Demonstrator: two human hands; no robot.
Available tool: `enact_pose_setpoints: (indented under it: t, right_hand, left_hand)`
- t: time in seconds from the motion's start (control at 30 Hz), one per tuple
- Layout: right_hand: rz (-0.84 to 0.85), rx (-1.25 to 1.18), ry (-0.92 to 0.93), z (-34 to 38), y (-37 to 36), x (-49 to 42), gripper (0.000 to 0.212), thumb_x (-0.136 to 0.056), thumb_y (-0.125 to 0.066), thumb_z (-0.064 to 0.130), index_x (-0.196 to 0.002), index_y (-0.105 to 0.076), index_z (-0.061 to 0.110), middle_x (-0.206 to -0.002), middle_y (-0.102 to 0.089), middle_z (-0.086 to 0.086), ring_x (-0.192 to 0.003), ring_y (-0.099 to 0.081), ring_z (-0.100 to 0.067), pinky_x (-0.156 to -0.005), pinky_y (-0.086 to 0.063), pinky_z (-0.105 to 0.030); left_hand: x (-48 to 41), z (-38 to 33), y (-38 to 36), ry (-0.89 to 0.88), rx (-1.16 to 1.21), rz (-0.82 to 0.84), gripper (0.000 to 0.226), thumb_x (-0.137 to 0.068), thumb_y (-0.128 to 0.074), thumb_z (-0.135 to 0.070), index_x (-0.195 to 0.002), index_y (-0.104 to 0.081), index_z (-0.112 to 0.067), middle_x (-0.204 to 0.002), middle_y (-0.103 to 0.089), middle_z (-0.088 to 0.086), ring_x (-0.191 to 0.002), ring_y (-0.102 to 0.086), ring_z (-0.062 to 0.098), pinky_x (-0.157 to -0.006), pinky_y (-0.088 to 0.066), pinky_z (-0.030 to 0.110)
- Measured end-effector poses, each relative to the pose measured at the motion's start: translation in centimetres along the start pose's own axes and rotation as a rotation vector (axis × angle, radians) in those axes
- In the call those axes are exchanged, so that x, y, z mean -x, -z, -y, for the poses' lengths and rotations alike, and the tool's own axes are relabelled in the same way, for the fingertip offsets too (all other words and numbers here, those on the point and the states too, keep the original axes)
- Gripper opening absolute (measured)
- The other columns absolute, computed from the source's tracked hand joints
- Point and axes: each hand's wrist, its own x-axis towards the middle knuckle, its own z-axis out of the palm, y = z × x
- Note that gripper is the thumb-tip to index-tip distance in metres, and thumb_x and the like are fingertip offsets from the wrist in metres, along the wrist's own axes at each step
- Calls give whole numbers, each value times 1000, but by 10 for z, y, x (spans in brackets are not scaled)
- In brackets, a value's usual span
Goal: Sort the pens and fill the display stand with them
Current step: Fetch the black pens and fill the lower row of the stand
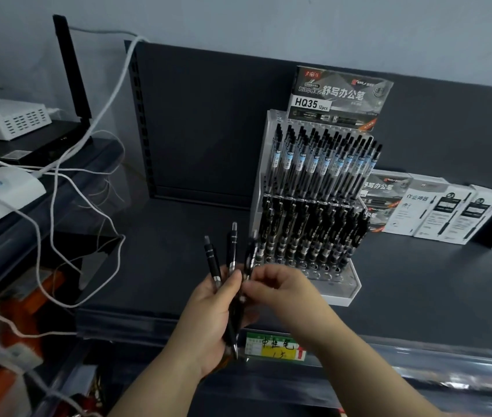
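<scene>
Several black pens point(232, 248) fan upward from the left hand point(208, 314), whose fingers and thumb curl around their barrels. The right hand point(280, 285) pinches the rightmost one between fingertips, just in front of the display stand point(344, 288) on the dark shelf point(419, 281).

Several black pens point(212, 260) are fanned upright at six o'clock. A well-filled clear display stand point(345, 291) is placed at one o'clock.
</scene>
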Motion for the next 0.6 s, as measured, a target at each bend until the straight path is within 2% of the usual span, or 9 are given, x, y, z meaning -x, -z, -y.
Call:
enact_pose_setpoints:
  t: [0.1,0.2,0.27,0.4,0.5,0.6]
  right_hand:
    - [-228,90,79,12,16,-5,11,-88,-60,20,-79,-64,16,-70,-64,-1,-61,-55,-5,-60,-48,-21]
    - [-494,190,231,21,32,-15,7,-89,-61,21,-83,-62,18,-72,-64,0,-59,-54,-8,-54,-45,-15]
    - [-575,264,288,21,35,-21,4,-89,-61,22,-88,-61,18,-73,-62,8,-62,-55,-4,-52,-42,-7]
    - [-578,438,270,6,29,-33,16,-90,-60,23,-104,-62,15,-76,-58,18,-68,-53,7,-53,-39,-3]
    - [-527,541,222,-9,23,-39,24,-92,-56,24,-112,-60,11,-78,-58,12,-66,-51,7,-53,-37,-4]
    - [-522,579,210,-13,22,-41,24,-93,-54,25,-112,-60,10,-77,-58,7,-62,-50,3,-52,-37,-8]
  left_hand:
    - [-1,1,1,-28,-14,-37,21,-92,-52,-20,-104,-67,-12,-94,-68,10,-89,-64,23,-82,-53,41]
    - [2,3,3,-33,-51,-51,20,-94,-50,-21,-104,-66,-14,-64,-55,1,-57,-52,11,-64,-50,31]
    - [4,6,3,-40,-106,-51,22,-95,-48,-26,-106,-63,-15,-55,-45,-2,-46,-39,8,-52,-42,25]
    - [8,7,2,-73,-125,-78,23,-95,-47,-31,-106,-59,-15,-53,-43,-3,-44,-34,8,-47,-37,24]
    - [11,5,3,-68,-79,-107,21,-96,-46,-28,-101,-57,-12,-53,-44,-2,-42,-34,9,-44,-37,23]
    - [14,3,5,-57,-61,-106,18,-96,-46,-24,-95,-55,-9,-52,-45,-2,-41,-33,9,-45,-36,25]
